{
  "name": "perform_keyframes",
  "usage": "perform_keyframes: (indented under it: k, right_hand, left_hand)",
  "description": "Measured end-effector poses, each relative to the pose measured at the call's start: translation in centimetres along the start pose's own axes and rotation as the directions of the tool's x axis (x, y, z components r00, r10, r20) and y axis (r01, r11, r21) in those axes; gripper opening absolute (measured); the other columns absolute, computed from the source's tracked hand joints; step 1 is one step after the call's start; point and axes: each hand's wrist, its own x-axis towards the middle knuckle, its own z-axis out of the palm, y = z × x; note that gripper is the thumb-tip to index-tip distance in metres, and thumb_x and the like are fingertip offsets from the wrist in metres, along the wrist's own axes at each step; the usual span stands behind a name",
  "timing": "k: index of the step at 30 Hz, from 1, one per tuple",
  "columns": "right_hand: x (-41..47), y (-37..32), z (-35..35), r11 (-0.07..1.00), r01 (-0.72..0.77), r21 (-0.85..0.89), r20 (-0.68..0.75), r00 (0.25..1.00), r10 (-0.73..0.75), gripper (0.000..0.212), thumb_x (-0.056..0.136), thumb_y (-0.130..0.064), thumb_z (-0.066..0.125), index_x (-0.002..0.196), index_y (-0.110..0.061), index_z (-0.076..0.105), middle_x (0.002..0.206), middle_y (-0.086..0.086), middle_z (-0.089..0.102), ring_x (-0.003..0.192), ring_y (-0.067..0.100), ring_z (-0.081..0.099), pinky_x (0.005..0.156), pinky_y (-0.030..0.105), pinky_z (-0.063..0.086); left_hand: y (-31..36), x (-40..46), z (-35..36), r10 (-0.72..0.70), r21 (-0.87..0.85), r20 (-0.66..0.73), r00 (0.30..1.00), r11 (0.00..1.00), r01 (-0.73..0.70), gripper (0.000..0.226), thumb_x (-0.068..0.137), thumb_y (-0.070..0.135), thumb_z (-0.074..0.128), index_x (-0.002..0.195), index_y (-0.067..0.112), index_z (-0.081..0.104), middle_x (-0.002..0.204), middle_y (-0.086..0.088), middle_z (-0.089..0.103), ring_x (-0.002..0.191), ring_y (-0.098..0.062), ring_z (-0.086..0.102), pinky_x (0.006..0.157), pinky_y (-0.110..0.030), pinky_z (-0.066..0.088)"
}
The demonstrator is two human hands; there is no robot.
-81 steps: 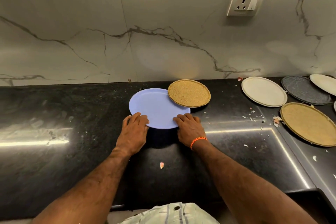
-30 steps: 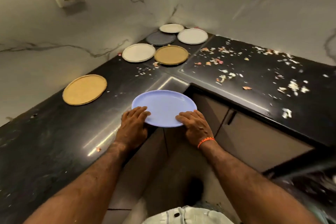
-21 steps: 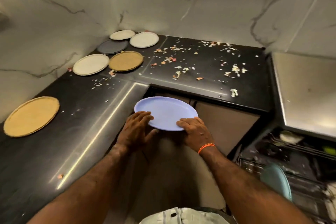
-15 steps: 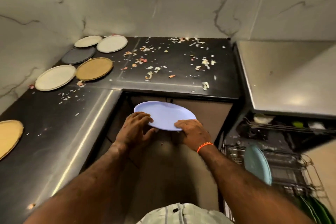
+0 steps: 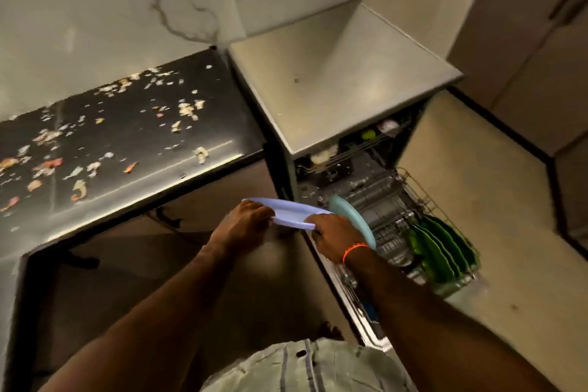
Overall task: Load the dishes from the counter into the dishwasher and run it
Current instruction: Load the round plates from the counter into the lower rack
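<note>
I hold a light blue plate with both hands, tilted, in the air just left of the open dishwasher. My left hand grips its left rim, and my right hand grips its near right rim. The dishwasher's lower rack is pulled out. A teal plate stands upright in it right behind my right hand. Several green plates stand in a row at the rack's right end.
The black counter at left is strewn with food scraps. Brown cabinet doors sit below it. A grey worktop covers the dishwasher. The upper rack holds a few small items. Beige floor lies to the right.
I have turned right, away from the counter with the other plates. The blue plate has travelled with both hands to the dishwasher's lower rack and now tilts more.
</note>
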Motion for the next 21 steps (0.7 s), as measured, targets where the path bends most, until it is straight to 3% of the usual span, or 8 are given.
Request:
perform_keyframes:
  k: [2,5,9,12,14,19,21]
  right_hand:
    - [-1.6,2.6,-0.9,0.993,-0.109,0.037,-0.049,0.993,0.11,0.037,0.09,-0.02,0.055,0.125,-0.026,0.067,0.125,0.004,0.069,0.117,0.029,0.061,0.099,0.036,0.045]
    - [-4.0,5.6,-2.0,0.969,-0.225,0.099,-0.132,0.963,0.237,0.033,0.089,-0.02,0.057,0.118,-0.025,0.071,0.118,0.005,0.072,0.112,0.031,0.063,0.095,0.036,0.048]
    - [-6.9,8.4,-2.4,0.908,-0.373,0.192,-0.183,0.895,0.406,0.027,0.086,-0.03,0.06,0.111,-0.027,0.07,0.109,0.006,0.073,0.104,0.032,0.066,0.088,0.037,0.053]
    - [-8.1,10.2,-1.8,0.86,-0.448,0.245,-0.185,0.849,0.495,0.034,0.089,-0.045,0.055,0.116,-0.027,0.065,0.109,0.008,0.073,0.101,0.032,0.066,0.086,0.039,0.053]
    - [-8.1,11.3,-1.1,0.831,-0.495,0.251,-0.2,0.814,0.545,0.031,0.095,-0.043,0.052,0.116,-0.023,0.064,0.107,0.011,0.071,0.1,0.033,0.064,0.084,0.04,0.051]
    - [-5.9,13.0,0.4,0.735,-0.592,0.33,-0.205,0.715,0.668,0.026,0.103,-0.034,0.046,0.117,-0.02,0.063,0.109,0.01,0.068,0.099,0.031,0.061,0.084,0.042,0.05]
    - [-4.5,13.7,1.0,0.691,-0.615,0.381,-0.202,0.674,0.711,0.026,0.104,-0.031,0.046,0.119,-0.021,0.064,0.11,0.009,0.067,0.1,0.03,0.061,0.086,0.042,0.049]
  left_hand:
    - [1.7,3.2,1.2,0.104,-0.004,0.054,0.993,0.995,-0.104,0.008,0.09,0.009,0.07,0.095,0.009,0.075,0.101,-0.011,0.072,0.094,-0.032,0.066,0.085,-0.04,0.05]
    - [4.0,7.7,2.9,0.283,-0.017,0.102,0.954,0.959,-0.283,0.003,0.086,0.009,0.069,0.085,0.009,0.073,0.088,-0.012,0.071,0.081,-0.035,0.067,0.076,-0.042,0.055]
    - [6.8,12.9,5.4,0.489,-0.018,0.204,0.848,0.868,-0.496,0.014,0.085,0.017,0.062,0.083,0.008,0.072,0.084,-0.013,0.071,0.075,-0.035,0.068,0.072,-0.041,0.058]
    - [7.9,16.1,7.3,0.55,-0.029,0.307,0.776,0.821,-0.571,0.028,0.09,0.022,0.049,0.087,0.006,0.072,0.087,-0.017,0.071,0.08,-0.037,0.069,0.078,-0.044,0.057]
    - [8.2,18.3,8.5,0.597,-0.054,0.329,0.732,0.786,-0.616,0.032,0.091,0.021,0.044,0.088,0.005,0.072,0.088,-0.018,0.072,0.081,-0.038,0.069,0.079,-0.045,0.057]
    - [7.7,23.7,11.3,0.595,-0.107,0.426,0.681,0.781,-0.616,0.017,0.088,0.012,0.057,0.094,0.004,0.071,0.091,-0.019,0.071,0.083,-0.037,0.068,0.081,-0.041,0.053]
    - [6.8,25.9,13.0,0.611,-0.143,0.463,0.642,0.766,-0.627,0.017,0.088,0.003,0.06,0.101,0.001,0.072,0.099,-0.021,0.071,0.093,-0.036,0.067,0.09,-0.04,0.047]
